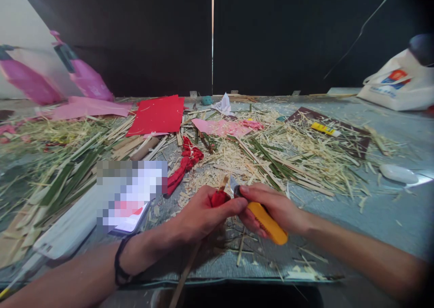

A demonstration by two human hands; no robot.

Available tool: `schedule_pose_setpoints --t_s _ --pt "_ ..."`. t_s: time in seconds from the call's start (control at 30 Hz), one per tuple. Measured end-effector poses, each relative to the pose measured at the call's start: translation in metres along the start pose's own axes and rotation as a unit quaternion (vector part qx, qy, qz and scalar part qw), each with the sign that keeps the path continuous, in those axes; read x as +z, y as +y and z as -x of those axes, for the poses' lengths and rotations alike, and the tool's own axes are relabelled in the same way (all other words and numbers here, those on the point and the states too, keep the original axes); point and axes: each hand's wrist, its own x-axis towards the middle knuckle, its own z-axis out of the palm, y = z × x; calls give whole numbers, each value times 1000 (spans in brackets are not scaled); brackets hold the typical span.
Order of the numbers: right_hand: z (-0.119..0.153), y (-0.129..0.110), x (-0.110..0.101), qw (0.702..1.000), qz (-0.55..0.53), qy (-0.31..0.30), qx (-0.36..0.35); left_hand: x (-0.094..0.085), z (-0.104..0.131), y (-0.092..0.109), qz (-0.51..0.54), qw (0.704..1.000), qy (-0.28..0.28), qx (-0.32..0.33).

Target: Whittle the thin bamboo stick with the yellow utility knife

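While a thin wooden strip is pinched in the closed left hand, with red material wrapped at its fingers, a yellow-handled knife is gripped in the right hand, fingers curled round the handle. The blade is held just beside the strip's upper end, above scattered shavings. A lit phone is seen to the left, near a twisted red cloth.
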Motion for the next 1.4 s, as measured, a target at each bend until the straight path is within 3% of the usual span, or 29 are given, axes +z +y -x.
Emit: schedule_pose_setpoints --t_s 0.1,0.33,0.53,0.8,1.07,1.2,1.4 --pt "2 1 -3 999 0 -28 28 2 0 2 19 999 -34 6" --pt "5 -1 -7 988 -16 -100 119 4 5 0 1 1000 -10 7" --pt "8 -5 0 987 -19 -105 118 8 10 6 4 999 -4 -44" --pt "12 -4 5 986 -7 -97 138 8 13 8 -27 999 -9 -32" --pt "11 -3 11 996 52 -62 38 5 8 6 -21 1000 6 -7" --pt "11 -3 12 996 49 -56 48 4 8 5 -18 1000 -3 -16" --pt "10 -1 12 992 -16 -84 92 1 7 -1 2 999 -30 23"
